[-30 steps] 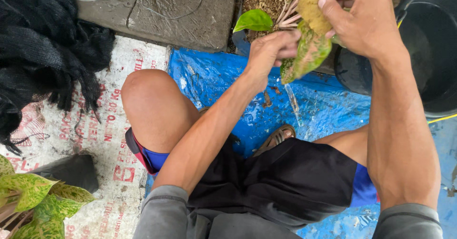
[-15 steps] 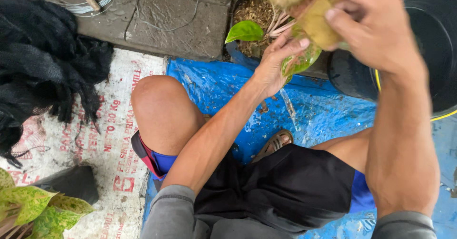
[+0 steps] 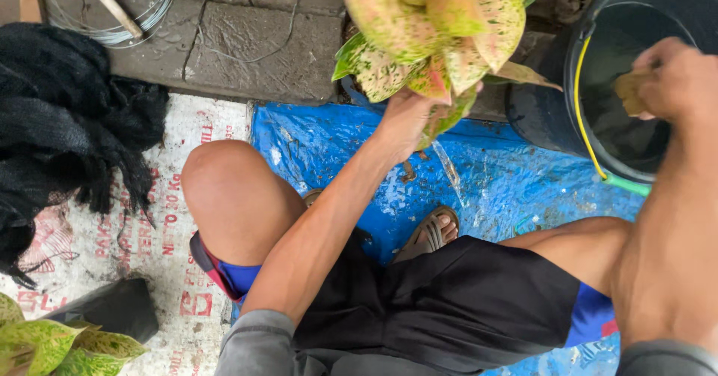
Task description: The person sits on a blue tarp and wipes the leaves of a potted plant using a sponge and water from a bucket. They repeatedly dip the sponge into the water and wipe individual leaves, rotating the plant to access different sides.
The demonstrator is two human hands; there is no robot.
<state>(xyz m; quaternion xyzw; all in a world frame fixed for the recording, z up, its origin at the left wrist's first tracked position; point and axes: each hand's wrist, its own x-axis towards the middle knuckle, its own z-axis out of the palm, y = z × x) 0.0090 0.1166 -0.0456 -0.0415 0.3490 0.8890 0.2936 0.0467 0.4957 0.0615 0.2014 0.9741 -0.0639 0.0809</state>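
Fingers clenched: left hand (image 3: 404,121) grips plant (image 3: 441,28), top cropped; right hand (image 3: 677,77) pinches leaf (image 3: 630,92).

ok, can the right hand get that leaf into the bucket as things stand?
Probably yes. The right hand holds a yellowed leaf right over the open bucket, and nothing sits between them. The left hand is busy gripping the plant off to the side.

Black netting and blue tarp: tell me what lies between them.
In the head view, a white printed sack lies on the ground between the black netting and the blue tarp; the person's bent knee overlaps the tarp's edge.
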